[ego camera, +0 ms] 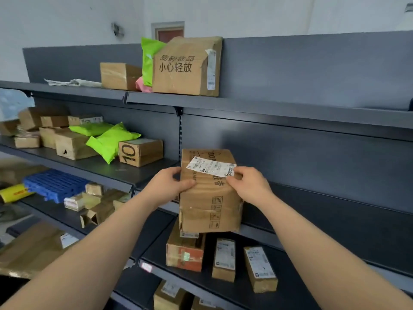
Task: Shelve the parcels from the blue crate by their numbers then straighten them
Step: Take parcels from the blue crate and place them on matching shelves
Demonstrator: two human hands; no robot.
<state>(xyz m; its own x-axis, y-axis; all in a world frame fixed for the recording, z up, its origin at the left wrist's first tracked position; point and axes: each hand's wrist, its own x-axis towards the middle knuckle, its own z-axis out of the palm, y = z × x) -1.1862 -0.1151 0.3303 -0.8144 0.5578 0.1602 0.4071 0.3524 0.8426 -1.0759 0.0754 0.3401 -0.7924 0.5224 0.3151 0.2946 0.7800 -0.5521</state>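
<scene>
A tall brown cardboard parcel (209,198) with a white label near its top sits at the front edge of the dark grey middle shelf (335,211), right of the upright. My left hand (172,183) grips its left side, fingers wrapped onto the front. On its right upper edge, just below the label, my right hand (248,183) holds it. The parcel leans slightly and overhangs the shelf edge. No blue crate is visible in this view.
Left bay holds several boxes, green mailers (111,139) and a box marked 10 (139,152). Top shelf carries a large box (185,66). Below stand an orange-taped box (185,251) and two small parcels (260,268). A blue pallet piece (55,184) lies lower left.
</scene>
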